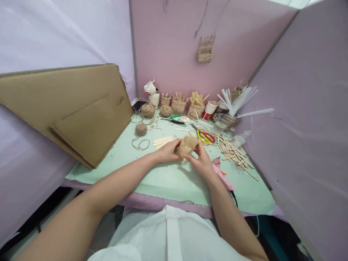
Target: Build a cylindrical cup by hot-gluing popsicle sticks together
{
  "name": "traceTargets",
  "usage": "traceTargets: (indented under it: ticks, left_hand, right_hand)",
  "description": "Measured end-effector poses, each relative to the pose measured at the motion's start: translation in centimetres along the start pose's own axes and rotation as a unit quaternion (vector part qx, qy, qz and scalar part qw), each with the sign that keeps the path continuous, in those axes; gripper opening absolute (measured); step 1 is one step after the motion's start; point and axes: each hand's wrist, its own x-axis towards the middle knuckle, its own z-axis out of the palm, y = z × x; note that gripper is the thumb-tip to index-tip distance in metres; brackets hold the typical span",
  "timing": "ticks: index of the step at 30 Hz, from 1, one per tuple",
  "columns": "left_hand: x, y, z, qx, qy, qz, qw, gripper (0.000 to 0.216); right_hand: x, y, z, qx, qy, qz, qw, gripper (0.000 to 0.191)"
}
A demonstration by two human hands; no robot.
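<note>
Between my two hands is a small tan cup-like piece (pixel 187 145) that looks made of flat wooden sticks, tilted and held just above the table. My left hand (pixel 170 150) grips its left side. Round its right side and lower edge curl the fingers of my right hand (pixel 200 159). Several flat wooden sticks (pixel 162 141) lie just behind my left hand. A pink glue gun (pixel 223 177) rests beside my right forearm. Beyond the right hand lie scissors with yellow handles (pixel 203 137) and a red-handled tool (pixel 210 137).
Loose sticks (pixel 233 154) are heaped at the right. Twine balls (pixel 141 129), green-and-black pliers (pixel 176 121) and stick-filled baskets (pixel 195 110) line the back. A plastic cup (pixel 222 123) stands near white glue sticks (pixel 233 101). Large cardboard (pixel 89 119) leans at the left.
</note>
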Motion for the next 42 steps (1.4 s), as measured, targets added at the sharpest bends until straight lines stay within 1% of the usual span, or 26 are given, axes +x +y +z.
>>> traceTargets:
  ticks: [2,6,11,18,22,25,28,30,32,34,36,39,42]
  left_hand:
    - [0.1,-0.2,0.0,0.013,-0.004,-0.002,1.000,0.074]
    - [0.3,-0.8,0.0,0.018,-0.016,-0.013,1.000,0.075]
    - [0.4,-1.2,0.1,0.015,-0.016,-0.038,0.999,0.065]
    - [0.4,-1.1,0.3,0.055,-0.019,-0.020,0.998,0.066]
    - [0.4,-1.1,0.3,0.052,-0.019,-0.024,0.998,0.065]
    - [0.4,-1.4,0.1,0.024,-0.027,-0.027,0.999,0.069]
    - [0.6,-1.8,-0.2,-0.026,-0.051,0.001,0.998,0.075]
    - [0.7,-1.8,-0.3,-0.083,-0.067,0.016,0.994,0.070]
    - [0.8,-1.7,-0.3,-0.154,-0.074,0.006,0.985,0.064]
    - [0.8,-1.3,-0.2,-0.209,-0.068,-0.019,0.975,0.065]
    - [0.7,-1.0,0.0,-0.231,-0.046,-0.041,0.971,0.068]
    - [0.7,-0.8,0.2,-0.251,-0.018,-0.048,0.967,0.066]
    - [0.7,-1.0,0.3,-0.267,-0.014,-0.050,0.962,0.064]
  right_hand:
    - [0.0,0.3,0.1,0.020,-0.007,-0.004,1.000,0.068]
    - [0.1,0.4,0.2,0.038,0.003,0.002,0.999,0.060]
    - [0.1,0.2,0.4,0.028,0.008,-0.006,1.000,0.058]
    - [0.0,0.0,0.4,0.026,0.009,0.001,1.000,0.057]
    - [-0.1,0.1,0.4,0.018,0.007,-0.007,1.000,0.057]
    - [-0.2,0.2,0.4,0.014,-0.001,-0.015,1.000,0.059]
    - [-0.3,0.1,0.4,0.012,-0.006,-0.009,1.000,0.060]
    - [-0.3,0.1,0.4,0.020,-0.006,-0.007,1.000,0.060]
    - [-0.3,0.0,0.4,0.040,-0.007,-0.003,0.999,0.061]
    - [-0.3,0.0,0.4,0.071,-0.010,0.002,0.997,0.063]
    - [-0.3,0.1,0.4,0.097,-0.009,0.007,0.995,0.068]
    - [-0.3,0.1,0.6,0.112,-0.019,0.019,0.993,0.072]
    - [-0.5,0.0,0.7,0.119,-0.031,0.034,0.992,0.071]
